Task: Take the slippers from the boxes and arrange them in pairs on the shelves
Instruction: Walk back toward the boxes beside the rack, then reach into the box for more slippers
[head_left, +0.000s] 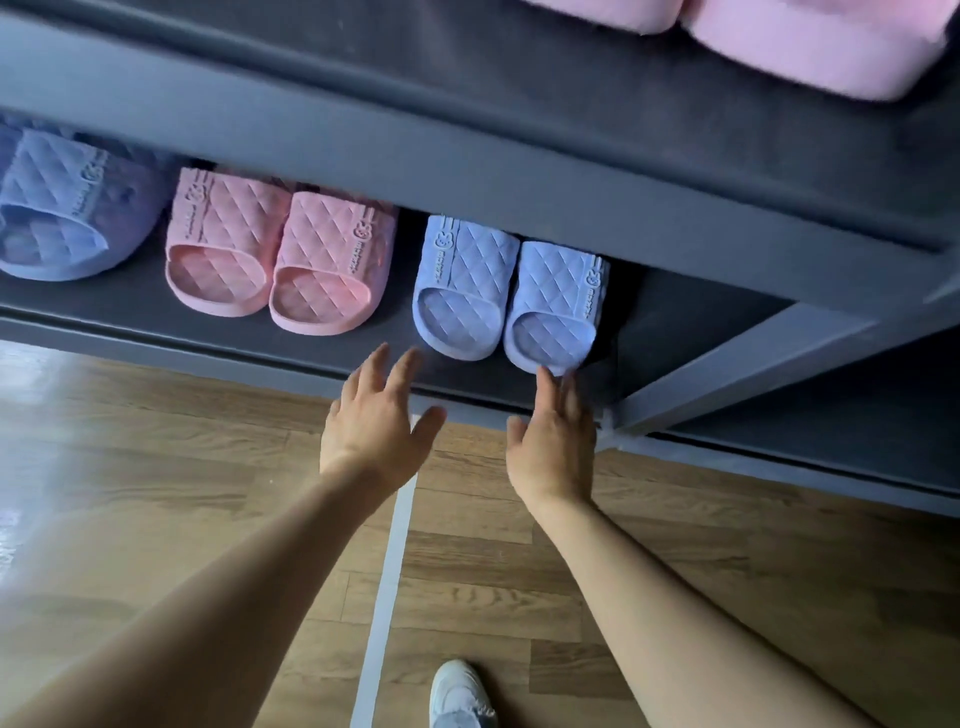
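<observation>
From my remote seat I see both hands reached out to the blue pair at the right end of the lower shelf (130, 306). My left hand (376, 421) is open with fingers spread, holding nothing, just short of the left blue slipper (462, 288). My right hand (556, 441) has its fingers straight, and the tips appear to touch the front rim of the right blue slipper (553, 312), though blur there makes the contact hard to confirm. The two slippers sit side by side, touching, open ends toward me, with the pink pair (280, 260) to their left and another blue slipper (67, 218) at the far left. Fluffy pink slippers (810, 47) rest on the upper shelf (467, 104). I judge these quilted slides to be moulded foam or soft rubber: light, springy, not fragile, with a matte surface that should grip skin well but may drag on the shelf rather than glide. A flat-fingered nudge on the front rim should be enough to square one up. To lift one, I would hook my fingers under the strap or pinch the sole edge at its side. Being so light, a slipper could skew or knock its neighbour if pushed off-centre.
</observation>
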